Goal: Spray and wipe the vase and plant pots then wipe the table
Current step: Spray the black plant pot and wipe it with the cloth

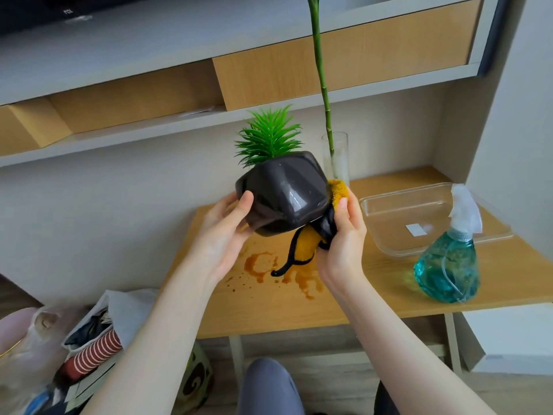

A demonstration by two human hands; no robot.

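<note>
Two hands are up over the wooden worktop. Our left hand curls its fingers under the shiny dark brown plant pot and holds it in the air, tipped. Our right hand squeezes the yellow and black cloth against the pot's side. We think we are wiping this pot now. Next we should turn it to rub the other sides. A brown spill lies below. Farther off are the blue spray bottle and the tall clear glass vase.

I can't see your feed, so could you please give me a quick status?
Left hand grips pot, held over table. Right hand presses cloth to pot. Brown spill beneath.
</note>
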